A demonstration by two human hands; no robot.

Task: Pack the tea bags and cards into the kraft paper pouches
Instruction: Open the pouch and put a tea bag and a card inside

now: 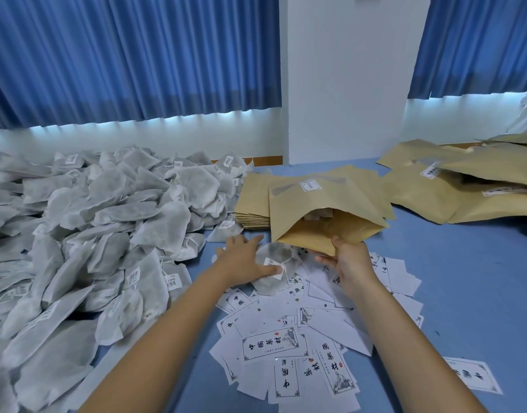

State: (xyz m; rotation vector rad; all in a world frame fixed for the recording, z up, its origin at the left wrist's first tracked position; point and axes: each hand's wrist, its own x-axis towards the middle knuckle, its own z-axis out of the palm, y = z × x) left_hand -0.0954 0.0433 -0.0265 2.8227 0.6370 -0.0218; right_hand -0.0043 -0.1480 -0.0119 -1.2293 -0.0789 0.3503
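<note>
My right hand [350,260] grips the lower lip of a kraft paper pouch [321,204], holding its mouth open toward me; tea bags show inside it. My left hand [244,260] lies on a grey tea bag [281,257] that rests on the cards just below the pouch mouth, its thumb pressing the bag's white tag. A big heap of grey tea bags [92,228] covers the table's left side. White printed cards [289,344] are scattered in front of me.
A stack of flat empty kraft pouches [253,198] sits behind the held pouch. Filled pouches [464,186] are piled at the back right. Everything lies on a blue table [464,278]; a white wall and blue curtains stand behind.
</note>
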